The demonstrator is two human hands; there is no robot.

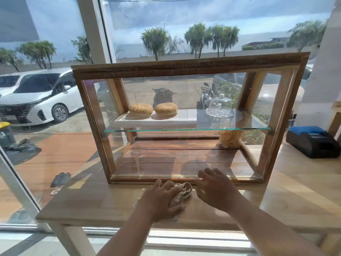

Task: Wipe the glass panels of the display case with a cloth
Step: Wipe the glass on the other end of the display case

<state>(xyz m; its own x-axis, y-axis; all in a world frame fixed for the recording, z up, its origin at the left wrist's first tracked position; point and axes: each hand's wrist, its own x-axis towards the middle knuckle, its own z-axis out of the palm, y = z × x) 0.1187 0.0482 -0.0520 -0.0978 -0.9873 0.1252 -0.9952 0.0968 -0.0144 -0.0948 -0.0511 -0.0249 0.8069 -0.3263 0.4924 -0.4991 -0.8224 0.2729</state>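
Note:
A wood-framed display case (pixel 190 68) with glass panels stands on a wooden table (pixel 96 204) by the window. A beige cloth (pixel 182 194) lies crumpled on the table just in front of the case's bottom rail. My left hand (pixel 162 196) lies over the cloth's left part, fingers curled onto it. Beside the cloth, my right hand (pixel 215 187) hovers with fingers spread, its tips near the lower edge of the front glass. Inside, a glass shelf (pixel 186 129) carries two sesame buns (pixel 154 109) on a white board and a glass dome (pixel 220 106).
A bag of yellow snacks (pixel 230 138) stands at the case's back right on the wooden floor. A black and blue printer (pixel 313 143) sits on the table to the right of the case. Large windows stand behind, with parked cars outside. The table's left edge is close to the case.

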